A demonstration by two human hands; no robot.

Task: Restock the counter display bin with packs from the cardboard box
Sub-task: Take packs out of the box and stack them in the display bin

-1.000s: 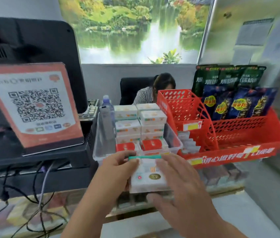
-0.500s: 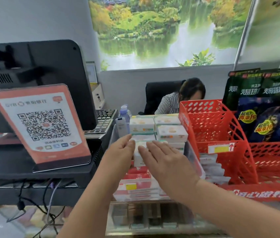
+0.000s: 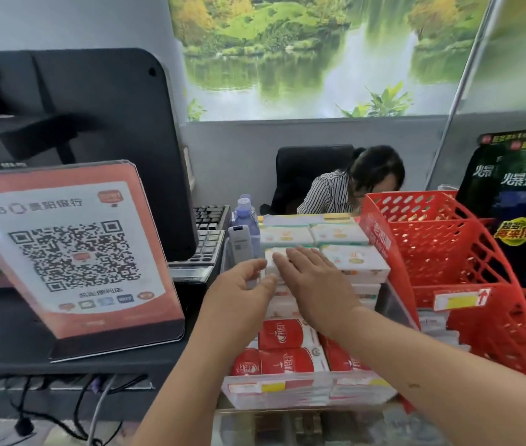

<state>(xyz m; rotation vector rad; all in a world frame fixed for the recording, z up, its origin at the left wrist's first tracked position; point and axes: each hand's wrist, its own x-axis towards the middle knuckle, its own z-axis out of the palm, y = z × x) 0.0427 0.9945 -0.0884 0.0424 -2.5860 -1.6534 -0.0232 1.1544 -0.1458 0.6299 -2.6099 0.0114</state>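
**Two hands settling one pack into the bin**

Left of the display bin [image 3: 287, 392], a QR sign [image 3: 71, 252] leans close to its wall, so that side offers little room. The left hand [image 3: 242, 286] reaches over the bin's left edge and holds the near-left end of a white pack [image 3: 272, 260]. Its fingers are curled on the pack's outer side and its thumb is against the front. The pack sits on top of the left column in the bin's rear half, beside the other stacked white packs [image 3: 355, 263] and behind the red packs [image 3: 284, 336] at the bin's front. The right hand [image 3: 314, 281] lies flat on the pack's top, fingers straight and close together, pressing down. Just right of the bin stands a red basket [image 3: 448, 252]; whether the two touch I cannot tell. The cardboard box is out of view.

To do this step well, the flat right hand should probably keep the pack level while its edges are squared with the neighbouring column. The left fingers should slip out sideways only once the pack rests, otherwise the stack may be dragged leftward or tip onto the red row.
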